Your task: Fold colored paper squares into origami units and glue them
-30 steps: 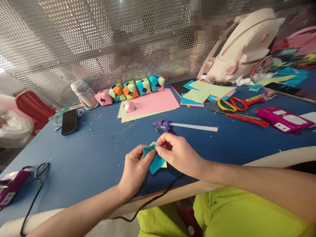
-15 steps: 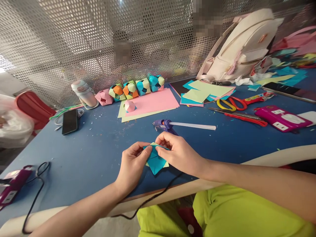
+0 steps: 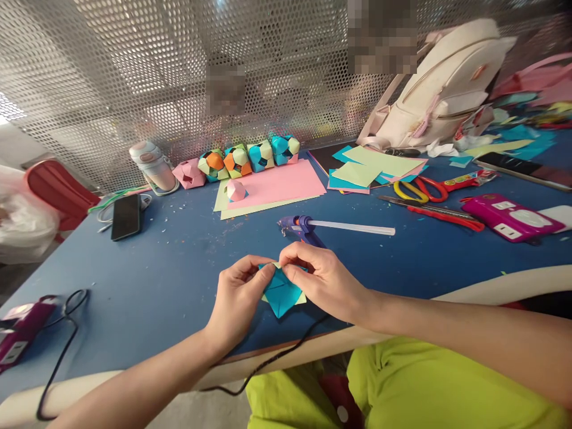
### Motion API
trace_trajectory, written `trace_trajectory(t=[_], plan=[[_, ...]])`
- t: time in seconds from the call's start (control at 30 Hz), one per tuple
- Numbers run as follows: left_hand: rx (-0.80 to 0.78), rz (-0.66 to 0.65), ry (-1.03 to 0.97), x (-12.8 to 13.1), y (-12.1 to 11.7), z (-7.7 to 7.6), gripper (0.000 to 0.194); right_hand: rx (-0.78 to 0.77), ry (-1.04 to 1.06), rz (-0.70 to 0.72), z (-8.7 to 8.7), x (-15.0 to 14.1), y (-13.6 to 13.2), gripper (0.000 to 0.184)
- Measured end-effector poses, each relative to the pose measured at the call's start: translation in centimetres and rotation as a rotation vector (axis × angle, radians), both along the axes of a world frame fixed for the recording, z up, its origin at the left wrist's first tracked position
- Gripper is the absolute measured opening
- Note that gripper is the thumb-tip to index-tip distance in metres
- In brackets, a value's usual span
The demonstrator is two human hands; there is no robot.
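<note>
A creased blue square of paper (image 3: 281, 293) lies over a pale green one (image 3: 303, 298), whose corners peek out at the sides and top. My left hand (image 3: 243, 292) pinches the upper left edge, thumb on the blue face, fingers behind. Along the upper right edge my right hand (image 3: 319, 274) pinches the paper too, its thumb and curled fingertips close to the top corner. The purple glue gun (image 3: 300, 226), with a clear glue stick out of its back, lies just beyond my hands; my right hand covers part of its handle.
Several folded paper balls (image 3: 238, 161) stand at the back beside a bottle (image 3: 153, 167). Paper sheets (image 3: 286, 186), scissors (image 3: 420, 189), a red-handled cutter (image 3: 447, 215) and a purple power strip (image 3: 509, 217) lie beyond and right. A phone (image 3: 126, 217) lies left; a black cable (image 3: 277, 356) crosses the table edge.
Both hands keep their hold on the paper. My right fingertips have shifted slightly left toward the top corner, and the view has moved a little.
</note>
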State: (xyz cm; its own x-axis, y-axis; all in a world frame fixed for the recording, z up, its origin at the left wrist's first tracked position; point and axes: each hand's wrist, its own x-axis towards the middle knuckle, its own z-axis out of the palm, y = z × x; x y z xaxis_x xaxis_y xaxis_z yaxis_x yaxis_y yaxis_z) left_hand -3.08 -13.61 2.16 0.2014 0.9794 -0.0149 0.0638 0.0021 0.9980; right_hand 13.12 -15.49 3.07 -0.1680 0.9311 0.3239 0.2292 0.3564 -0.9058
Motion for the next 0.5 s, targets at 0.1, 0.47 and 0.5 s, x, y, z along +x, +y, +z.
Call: trace_trajectory(t=[0.1, 0.47, 0.5], plan=[[0.031, 0.005, 0.057, -0.06, 0.01, 0.28, 0.021, 0.019, -0.032, -0.006, 0.20, 0.14, 0.00, 0.010], [0.157, 0.005, 0.230, 0.08, -0.31, 0.79, 0.023, -0.091, -0.001, -0.074, 0.53, -0.09, 0.03, 0.003], [0.171, 0.010, 0.235, 0.04, -0.29, 0.77, 0.023, -0.092, 0.000, -0.074, 0.51, -0.10, 0.05, 0.002]])
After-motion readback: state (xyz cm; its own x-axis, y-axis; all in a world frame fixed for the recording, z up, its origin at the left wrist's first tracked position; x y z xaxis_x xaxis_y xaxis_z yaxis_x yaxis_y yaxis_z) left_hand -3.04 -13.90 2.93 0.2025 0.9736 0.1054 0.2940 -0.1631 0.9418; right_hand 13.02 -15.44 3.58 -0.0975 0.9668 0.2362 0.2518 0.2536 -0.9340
